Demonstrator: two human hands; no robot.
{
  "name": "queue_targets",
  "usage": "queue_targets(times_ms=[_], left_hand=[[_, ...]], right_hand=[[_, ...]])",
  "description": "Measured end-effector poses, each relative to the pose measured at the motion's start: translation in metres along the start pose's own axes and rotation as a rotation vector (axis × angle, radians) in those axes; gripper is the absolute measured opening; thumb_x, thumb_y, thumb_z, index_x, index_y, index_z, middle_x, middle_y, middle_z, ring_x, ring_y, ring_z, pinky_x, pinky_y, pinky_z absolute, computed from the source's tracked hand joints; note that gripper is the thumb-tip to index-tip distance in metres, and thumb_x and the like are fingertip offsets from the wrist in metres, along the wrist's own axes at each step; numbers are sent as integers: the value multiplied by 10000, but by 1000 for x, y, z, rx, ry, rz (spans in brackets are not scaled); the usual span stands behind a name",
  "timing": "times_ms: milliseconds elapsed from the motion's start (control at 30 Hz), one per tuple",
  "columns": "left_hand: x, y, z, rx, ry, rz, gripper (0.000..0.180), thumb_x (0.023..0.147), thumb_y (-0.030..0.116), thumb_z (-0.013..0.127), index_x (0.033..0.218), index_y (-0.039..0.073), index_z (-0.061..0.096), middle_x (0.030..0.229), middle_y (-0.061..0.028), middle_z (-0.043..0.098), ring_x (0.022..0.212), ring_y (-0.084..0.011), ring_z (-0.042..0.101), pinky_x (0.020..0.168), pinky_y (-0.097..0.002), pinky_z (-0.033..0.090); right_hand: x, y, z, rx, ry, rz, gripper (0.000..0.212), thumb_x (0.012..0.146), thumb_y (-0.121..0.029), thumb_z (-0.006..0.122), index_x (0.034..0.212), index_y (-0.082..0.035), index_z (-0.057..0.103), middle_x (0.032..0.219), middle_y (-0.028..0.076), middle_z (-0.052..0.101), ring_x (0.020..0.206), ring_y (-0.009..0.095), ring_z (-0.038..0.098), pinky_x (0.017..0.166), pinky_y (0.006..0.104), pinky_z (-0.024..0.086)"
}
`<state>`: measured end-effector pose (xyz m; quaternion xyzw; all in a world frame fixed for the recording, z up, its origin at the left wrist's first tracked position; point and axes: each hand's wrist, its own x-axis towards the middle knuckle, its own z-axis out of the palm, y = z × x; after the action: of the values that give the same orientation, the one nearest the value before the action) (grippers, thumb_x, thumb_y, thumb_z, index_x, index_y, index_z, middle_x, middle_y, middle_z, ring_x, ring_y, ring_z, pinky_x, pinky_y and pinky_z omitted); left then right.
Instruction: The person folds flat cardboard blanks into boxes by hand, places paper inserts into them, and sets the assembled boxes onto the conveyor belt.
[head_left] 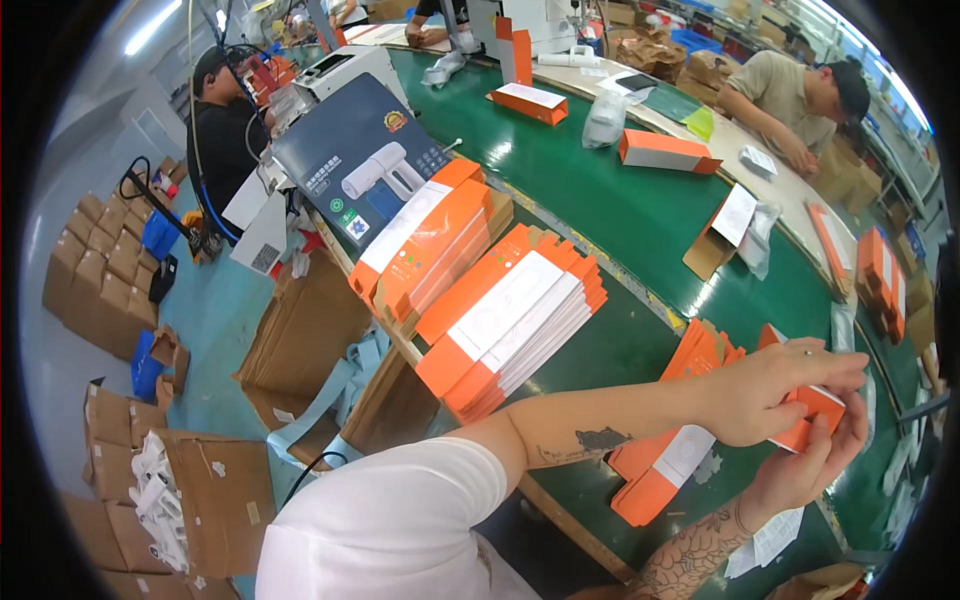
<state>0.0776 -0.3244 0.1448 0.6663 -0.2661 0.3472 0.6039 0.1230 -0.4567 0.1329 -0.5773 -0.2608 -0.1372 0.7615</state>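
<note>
Both my hands are on a small orange and white carton (822,402) at the right, over the green work surface. My left hand (750,398) reaches across from the left, its fingers bent over the carton's upper side. From below, my right hand (800,475) grips the same carton with thumb and fingers around its end. My hands cover much of the carton. Under my left forearm lie several flattened orange and white cartons (660,475), partly hidden by the arm. A larger stack of flat cartons (520,315) sits left of them.
A dark printed box (350,150) stands behind another carton stack (425,240). A green conveyor belt (460,115) carries orange cartons (665,152) and plastic-wrapped items (604,120). Co-workers sit at the far right (790,95) and left (215,125). Open brown boxes (215,500) stand on the floor.
</note>
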Motion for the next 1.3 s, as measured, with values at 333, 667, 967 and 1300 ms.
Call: queue_targets(times_ms=[333,667,967,1300], left_hand=[[-1,6,5,115,-18,76,641,845,-6,532,1462,-3,359,1350,-184,541,1262,-349,508,1151,-563,214],[-5,-5,9,30,-57,-42,784,821,86,650,1509,18,283,1442,-175,471,1285,-330,506,1172,-518,210],[-2,-31,12,-416,296,-867,703,943,367,616,1469,18,307,1393,-153,477,1304,-257,459,1064,-377,386],[-8,-21,27,-1473,311,-985,283,932,219,594,1149,39,565,1019,-62,633,920,-160,636,821,-333,534]], right_hand=[[0,-8,-1,-17,-23,-52,341,994,-103,462,1296,56,461,1303,164,528,1213,230,506,1012,352,419],[-2,-7,2,-77,14,-146,199,957,-16,513,1136,66,540,1068,187,639,1007,238,614,935,375,500],[-1,-12,-1,-218,-44,-499,207,914,-22,515,1105,57,533,1045,210,639,995,315,617,1035,577,423],[-2,-18,-1,-182,-278,-477,271,897,-253,556,903,14,599,853,148,666,870,297,615,1007,568,397]])
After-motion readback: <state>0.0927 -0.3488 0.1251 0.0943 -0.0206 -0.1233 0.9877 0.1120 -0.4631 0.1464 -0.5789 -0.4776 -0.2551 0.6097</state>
